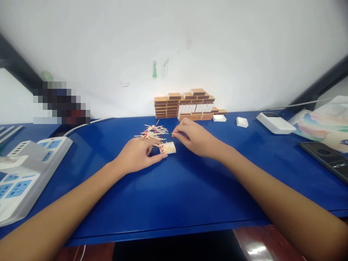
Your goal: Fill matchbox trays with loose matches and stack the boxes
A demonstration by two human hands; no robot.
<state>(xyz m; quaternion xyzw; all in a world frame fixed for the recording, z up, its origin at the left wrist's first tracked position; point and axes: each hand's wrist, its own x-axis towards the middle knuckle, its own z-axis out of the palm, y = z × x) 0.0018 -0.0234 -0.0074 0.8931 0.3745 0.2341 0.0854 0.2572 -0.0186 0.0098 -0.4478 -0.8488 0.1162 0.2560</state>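
Note:
My left hand (137, 154) grips a small white matchbox tray (170, 144) between thumb and fingers, low over the blue table. Several red-tipped matches (168, 149) lie inside the tray. Just behind my left fingers spreads a loose pile of matches (154, 132), partly covered by them. My right hand (194, 137) hovers right of the pile, beyond the tray. Its thumb and fingertips are pinched together; whatever may be between them is too small to make out.
Against the wall stand stacked matchboxes (174, 107), with white trays upright among them. Two white trays (241, 122) (219, 118) lie right of the stack. A white device (277, 125) and a dark phone (326, 157) are farther right. Power strips (51, 163) occupy the left.

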